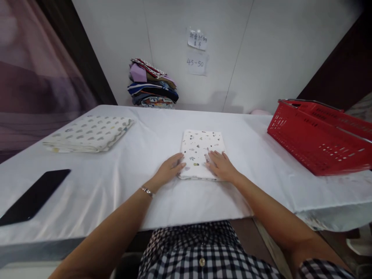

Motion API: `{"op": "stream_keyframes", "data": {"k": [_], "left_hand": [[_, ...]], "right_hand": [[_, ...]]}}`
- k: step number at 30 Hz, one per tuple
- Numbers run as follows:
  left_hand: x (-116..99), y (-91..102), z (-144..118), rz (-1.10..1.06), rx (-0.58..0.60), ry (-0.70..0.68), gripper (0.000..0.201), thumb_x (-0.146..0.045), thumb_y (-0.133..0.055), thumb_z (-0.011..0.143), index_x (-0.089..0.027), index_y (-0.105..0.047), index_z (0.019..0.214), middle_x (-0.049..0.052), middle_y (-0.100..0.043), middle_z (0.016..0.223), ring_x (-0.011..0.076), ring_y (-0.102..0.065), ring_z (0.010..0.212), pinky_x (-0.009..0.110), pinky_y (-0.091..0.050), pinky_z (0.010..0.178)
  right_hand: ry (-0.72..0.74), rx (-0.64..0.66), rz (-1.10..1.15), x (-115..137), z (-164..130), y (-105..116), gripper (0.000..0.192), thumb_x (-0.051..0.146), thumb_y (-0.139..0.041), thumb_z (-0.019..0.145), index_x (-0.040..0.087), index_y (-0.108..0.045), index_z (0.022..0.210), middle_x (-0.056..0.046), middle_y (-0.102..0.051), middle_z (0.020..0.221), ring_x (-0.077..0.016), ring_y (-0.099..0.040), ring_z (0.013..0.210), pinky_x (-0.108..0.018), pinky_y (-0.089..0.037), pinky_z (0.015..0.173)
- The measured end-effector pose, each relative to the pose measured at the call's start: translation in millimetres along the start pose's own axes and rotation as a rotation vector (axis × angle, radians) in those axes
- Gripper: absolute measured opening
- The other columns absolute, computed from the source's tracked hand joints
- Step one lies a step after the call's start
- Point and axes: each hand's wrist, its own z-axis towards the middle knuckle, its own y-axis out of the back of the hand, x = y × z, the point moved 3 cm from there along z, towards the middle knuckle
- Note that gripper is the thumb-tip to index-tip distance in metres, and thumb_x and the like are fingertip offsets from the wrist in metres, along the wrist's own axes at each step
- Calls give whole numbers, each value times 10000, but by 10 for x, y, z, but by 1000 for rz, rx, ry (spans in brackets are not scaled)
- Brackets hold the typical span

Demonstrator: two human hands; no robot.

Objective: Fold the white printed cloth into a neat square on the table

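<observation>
Both hands, left hand (170, 169) and right hand (221, 166), press flat (fingers spread) on the folded cloth's (202, 147) near edge, red basket (316, 141) well right.

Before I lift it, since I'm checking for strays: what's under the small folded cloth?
Only the white tablecloth shows around the small folded cloth; both hands rest on its near edge. Directly beneath is covered.

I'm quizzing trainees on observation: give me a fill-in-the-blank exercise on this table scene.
1. Both hands, left hand and right hand, rest flat on the folded ____ cloth.
2. The basket at the right is ____ in colour.
3. The black phone lies to the person's ____.

Missing words: white patterned; red; left
</observation>
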Motion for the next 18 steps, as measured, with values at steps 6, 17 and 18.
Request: {"op": "stream_keyframes", "data": {"k": [6,17,18], "left_hand": [[-196,-92,-312,190,9,-168,550,-412,-526,793,-231,-456,1307,31,-302,1474,219,-509,1154,350,-447,947],[-295,-140,-321,319,-106,-109,432,-316,-484,804,-230,-518,1226,15,-378,1434,199,-585,1040,334,-469,916],[-297,-137,-321,330,-111,-94,415,-307,-474,808,-240,-526,1214,3,-390,1426,189,-599,1009,326,-480,896]], "right_hand": [[137,20,-92,93,-391,-100,651,567,-344,878,229,-259,1429,-73,-259,1487,-250,-181,1373,-450,-77,1110],[168,-54,-166,68,-410,-191,555,456,-365,903,190,-347,1390,-90,-295,1471,-239,-217,1354,-453,-127,1100],[166,-56,-165,75,-413,-195,555,457,-363,903,189,-347,1389,-91,-296,1470,-239,-218,1354,-454,-126,1100]]}}
